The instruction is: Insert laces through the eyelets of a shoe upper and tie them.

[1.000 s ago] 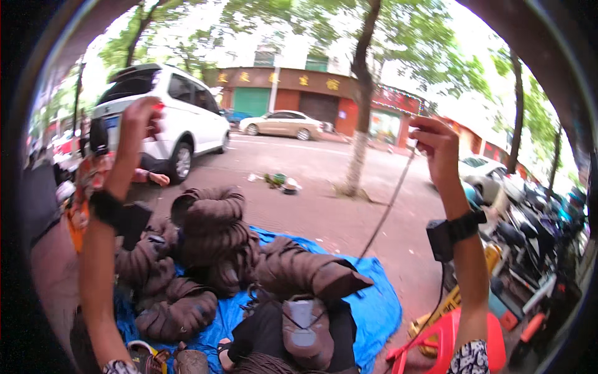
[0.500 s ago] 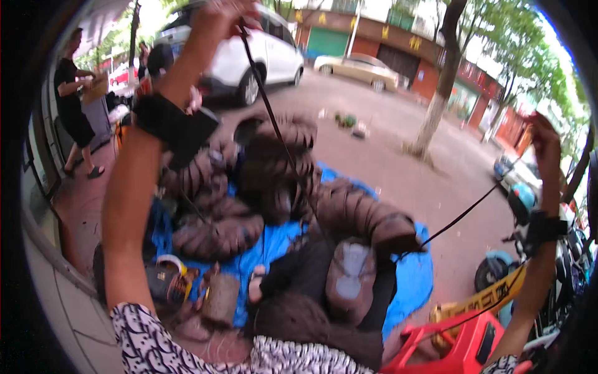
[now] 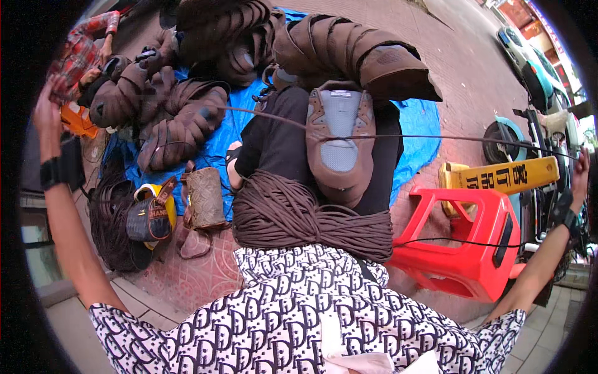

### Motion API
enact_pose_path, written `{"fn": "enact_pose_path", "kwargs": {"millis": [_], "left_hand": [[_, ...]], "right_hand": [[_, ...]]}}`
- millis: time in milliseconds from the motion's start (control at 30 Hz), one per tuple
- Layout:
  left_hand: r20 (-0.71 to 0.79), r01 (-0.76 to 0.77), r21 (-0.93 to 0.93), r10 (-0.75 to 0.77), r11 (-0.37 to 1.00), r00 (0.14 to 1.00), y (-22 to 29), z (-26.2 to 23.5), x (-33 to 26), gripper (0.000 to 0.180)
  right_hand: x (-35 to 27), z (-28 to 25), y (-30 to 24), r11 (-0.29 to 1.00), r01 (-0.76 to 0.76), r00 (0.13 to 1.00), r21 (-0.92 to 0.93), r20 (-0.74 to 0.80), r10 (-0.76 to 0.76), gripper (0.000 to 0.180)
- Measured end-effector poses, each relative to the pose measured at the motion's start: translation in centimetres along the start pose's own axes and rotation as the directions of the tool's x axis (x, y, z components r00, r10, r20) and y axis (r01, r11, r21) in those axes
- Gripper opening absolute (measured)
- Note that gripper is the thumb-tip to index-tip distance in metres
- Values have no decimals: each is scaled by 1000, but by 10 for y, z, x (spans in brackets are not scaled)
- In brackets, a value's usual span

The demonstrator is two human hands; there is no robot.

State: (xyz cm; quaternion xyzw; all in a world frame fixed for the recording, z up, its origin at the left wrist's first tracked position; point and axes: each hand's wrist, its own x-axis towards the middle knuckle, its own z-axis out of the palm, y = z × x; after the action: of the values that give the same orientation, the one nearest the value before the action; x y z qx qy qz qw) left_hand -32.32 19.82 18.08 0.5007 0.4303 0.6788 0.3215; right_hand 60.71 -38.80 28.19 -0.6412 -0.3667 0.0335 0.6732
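Note:
A brown shoe upper point(image 3: 341, 181) with a grey-blue tongue lies across my lap, between my black-trousered legs. A dark shoelace point(image 3: 423, 136) crosses it and stretches out tautly to both sides. At the far right, my right hand point(image 3: 582, 168) is closed on one end of the lace. Raised at the far left is my left hand point(image 3: 47, 112), its fingers somewhat blurred; the other stretch of lace runs straight toward it, lost to sight against brown uppers. A thick bundle of brown laces point(image 3: 280, 209) rests across my lap below the shoe upper.
Stacked brown uppers point(image 3: 349, 53) lie ahead on a blue tarp point(image 3: 418, 134). A red plastic stool point(image 3: 461, 243) and a yellow sign point(image 3: 507, 181) stand right. At left are dark loose laces point(image 3: 112, 212) and a patterned bag point(image 3: 205, 196). Another person's checked sleeve point(image 3: 90, 43) shows upper left.
My view has tilted down toward my lap. My left hand has swung from high up down and out to the far left; my right hand stays far out at the right with the lace.

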Motion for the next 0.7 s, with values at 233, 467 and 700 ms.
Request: {"fn": "enact_pose_path", "kwargs": {"millis": [233, 467, 700], "left_hand": [[723, 22, 112, -97, 993, 684, -82, 132, -197, 29], [855, -61, 217, -160, 974, 494, -88, 220, -370, 13], [855, -105, 257, -176, 961, 487, -83, 216, -384, 10]], "right_hand": [[-151, 301, 58, 933, 110, 849, -344, 520, 92, 13], [-284, 494, 91, 927, 24, 532, -374, 790, 305, 10], [-289, 502, 88, 866, -276, 393, -416, 774, 497, 10]]}}
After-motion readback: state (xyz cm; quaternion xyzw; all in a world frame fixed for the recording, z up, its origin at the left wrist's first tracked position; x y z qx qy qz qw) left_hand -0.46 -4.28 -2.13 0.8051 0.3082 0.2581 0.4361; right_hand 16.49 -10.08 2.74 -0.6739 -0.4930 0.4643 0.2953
